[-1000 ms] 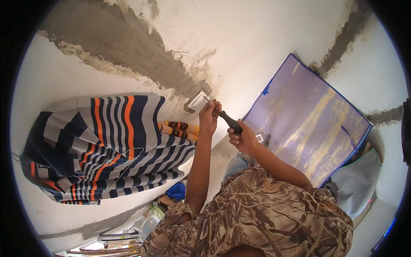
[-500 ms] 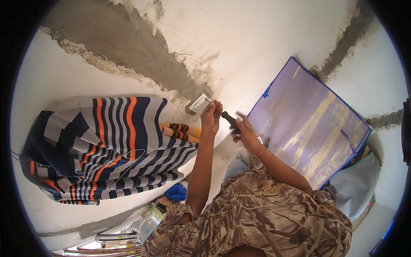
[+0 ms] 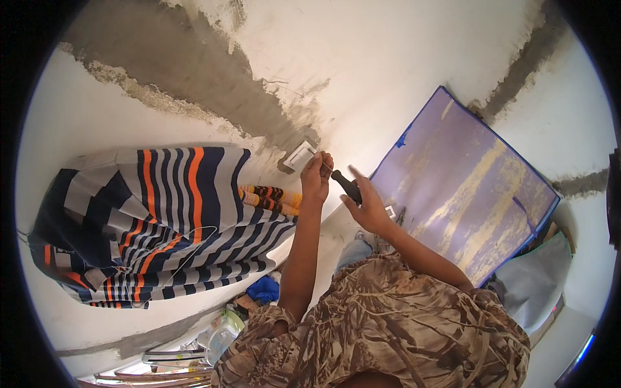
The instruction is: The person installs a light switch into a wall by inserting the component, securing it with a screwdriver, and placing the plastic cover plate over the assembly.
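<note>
A white switch or socket plate (image 3: 301, 156) is set in the wall, at the end of a grey plaster strip. My left hand (image 3: 317, 178) is up against its right edge, fingers pinched around the thin shaft near the tip of a screwdriver (image 3: 347, 185). The tip, and any screw at it, is hidden behind these fingers. The screwdriver's black handle slants down to the right into my right hand (image 3: 370, 208). My right thumb and forefinger stretch along either side of the handle, and its butt lies against the palm.
Striped navy, grey and orange cloth (image 3: 187, 220) hangs at left, with a yellow-patterned cloth (image 3: 275, 199) beside it. A worn purple board (image 3: 466, 187) with blue edging leans at right, near a grey sheet (image 3: 533, 278). Blue cloth (image 3: 264, 289) and clutter lie below left.
My right fingers have opened out from their bent hold around the handle and now lie straighter along it. The left hand stays at the plate, almost unmoved.
</note>
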Action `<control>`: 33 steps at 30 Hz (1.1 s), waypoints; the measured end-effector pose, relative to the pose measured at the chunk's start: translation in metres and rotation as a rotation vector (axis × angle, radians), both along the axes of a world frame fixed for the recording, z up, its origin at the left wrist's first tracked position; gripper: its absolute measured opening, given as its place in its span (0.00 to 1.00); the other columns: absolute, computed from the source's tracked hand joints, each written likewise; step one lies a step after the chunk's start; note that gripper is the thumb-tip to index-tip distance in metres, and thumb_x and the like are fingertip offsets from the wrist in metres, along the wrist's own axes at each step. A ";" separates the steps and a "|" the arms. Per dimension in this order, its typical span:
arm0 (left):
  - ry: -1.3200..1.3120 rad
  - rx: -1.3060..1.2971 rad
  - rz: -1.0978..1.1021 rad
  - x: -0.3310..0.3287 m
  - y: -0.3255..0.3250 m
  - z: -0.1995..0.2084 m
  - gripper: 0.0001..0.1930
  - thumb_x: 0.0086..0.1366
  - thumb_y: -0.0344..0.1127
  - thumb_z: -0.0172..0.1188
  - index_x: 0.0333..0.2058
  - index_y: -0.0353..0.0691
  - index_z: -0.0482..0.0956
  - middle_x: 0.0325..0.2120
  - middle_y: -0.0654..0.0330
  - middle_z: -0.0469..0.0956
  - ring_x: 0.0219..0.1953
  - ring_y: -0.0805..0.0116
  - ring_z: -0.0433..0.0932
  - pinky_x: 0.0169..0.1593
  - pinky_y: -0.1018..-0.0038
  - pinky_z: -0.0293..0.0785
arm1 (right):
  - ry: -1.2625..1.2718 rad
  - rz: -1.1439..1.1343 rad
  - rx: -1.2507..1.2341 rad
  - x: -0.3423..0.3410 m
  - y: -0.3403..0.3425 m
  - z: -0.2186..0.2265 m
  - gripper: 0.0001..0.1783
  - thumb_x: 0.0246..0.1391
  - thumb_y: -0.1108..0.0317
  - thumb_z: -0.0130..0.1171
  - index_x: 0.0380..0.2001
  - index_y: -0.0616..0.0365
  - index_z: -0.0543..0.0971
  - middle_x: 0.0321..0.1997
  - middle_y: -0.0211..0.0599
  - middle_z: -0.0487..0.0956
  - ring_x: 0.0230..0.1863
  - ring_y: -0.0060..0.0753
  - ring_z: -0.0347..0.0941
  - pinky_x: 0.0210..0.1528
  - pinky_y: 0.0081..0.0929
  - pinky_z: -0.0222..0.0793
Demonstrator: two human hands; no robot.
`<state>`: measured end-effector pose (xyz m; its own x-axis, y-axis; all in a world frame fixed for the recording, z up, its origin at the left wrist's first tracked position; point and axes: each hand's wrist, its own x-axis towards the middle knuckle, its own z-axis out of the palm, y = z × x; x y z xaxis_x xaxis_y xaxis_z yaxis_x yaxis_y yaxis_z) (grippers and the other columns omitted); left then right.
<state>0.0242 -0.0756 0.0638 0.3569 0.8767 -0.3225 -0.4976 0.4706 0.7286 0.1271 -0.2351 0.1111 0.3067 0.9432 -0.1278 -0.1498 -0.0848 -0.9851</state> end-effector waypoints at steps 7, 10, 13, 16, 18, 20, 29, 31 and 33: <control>0.004 0.022 -0.080 0.000 -0.005 0.003 0.11 0.71 0.35 0.56 0.46 0.35 0.77 0.40 0.56 0.82 0.42 0.67 0.82 0.49 0.73 0.80 | 0.364 0.024 0.006 0.009 0.008 -0.022 0.25 0.69 0.58 0.47 0.64 0.58 0.64 0.36 0.38 0.75 0.27 0.24 0.70 0.28 0.24 0.68; 0.032 0.028 -0.054 0.001 -0.007 0.006 0.11 0.71 0.34 0.55 0.47 0.34 0.76 0.40 0.56 0.82 0.43 0.66 0.82 0.50 0.72 0.80 | 0.863 0.002 -0.041 0.020 0.008 -0.003 0.22 0.69 0.60 0.47 0.59 0.61 0.68 0.38 0.39 0.75 0.26 0.25 0.70 0.30 0.25 0.69; 0.017 0.025 -0.021 0.004 -0.009 0.007 0.11 0.71 0.34 0.55 0.46 0.34 0.76 0.40 0.56 0.82 0.43 0.66 0.82 0.51 0.72 0.80 | -0.099 -0.091 0.130 0.024 0.006 -0.005 0.22 0.67 0.62 0.51 0.58 0.62 0.69 0.37 0.40 0.76 0.27 0.29 0.71 0.31 0.28 0.69; 0.007 0.024 -0.030 0.005 -0.007 0.002 0.10 0.71 0.34 0.56 0.45 0.34 0.77 0.39 0.56 0.82 0.42 0.66 0.82 0.51 0.72 0.80 | -0.620 -0.044 0.210 0.024 0.004 -0.007 0.21 0.64 0.65 0.55 0.57 0.61 0.69 0.34 0.42 0.74 0.30 0.37 0.73 0.33 0.33 0.70; 0.018 0.013 -0.058 0.001 -0.006 0.001 0.10 0.70 0.35 0.56 0.44 0.34 0.77 0.38 0.56 0.82 0.41 0.66 0.82 0.50 0.72 0.80 | -0.383 -0.049 0.199 0.014 0.005 -0.016 0.25 0.64 0.61 0.55 0.60 0.58 0.67 0.33 0.44 0.74 0.31 0.37 0.74 0.33 0.34 0.72; 0.024 0.034 -0.070 0.002 -0.004 0.002 0.10 0.70 0.34 0.56 0.44 0.34 0.77 0.38 0.57 0.81 0.41 0.66 0.81 0.50 0.72 0.79 | 0.599 0.039 -0.079 0.014 0.004 -0.022 0.23 0.67 0.57 0.52 0.60 0.56 0.68 0.33 0.38 0.73 0.28 0.29 0.72 0.30 0.26 0.70; 0.050 0.009 -0.015 0.002 -0.007 0.007 0.10 0.69 0.36 0.59 0.41 0.35 0.78 0.35 0.58 0.82 0.38 0.68 0.82 0.47 0.73 0.80 | 0.694 0.002 -0.093 0.009 0.004 0.002 0.20 0.68 0.57 0.48 0.59 0.51 0.68 0.33 0.35 0.73 0.24 0.23 0.67 0.23 0.21 0.64; 0.042 0.006 -0.012 0.000 -0.005 0.003 0.10 0.68 0.36 0.60 0.41 0.35 0.79 0.35 0.58 0.82 0.38 0.68 0.82 0.48 0.73 0.80 | 0.687 0.030 -0.090 0.007 0.005 -0.004 0.19 0.68 0.58 0.47 0.58 0.51 0.68 0.32 0.35 0.74 0.22 0.22 0.66 0.20 0.19 0.62; -0.010 0.021 -0.055 0.010 0.000 -0.007 0.10 0.68 0.36 0.61 0.41 0.35 0.79 0.35 0.58 0.81 0.37 0.68 0.82 0.47 0.74 0.80 | 1.378 0.140 0.010 0.018 0.009 -0.039 0.18 0.70 0.55 0.43 0.55 0.51 0.69 0.29 0.32 0.73 0.18 0.18 0.60 0.15 0.14 0.52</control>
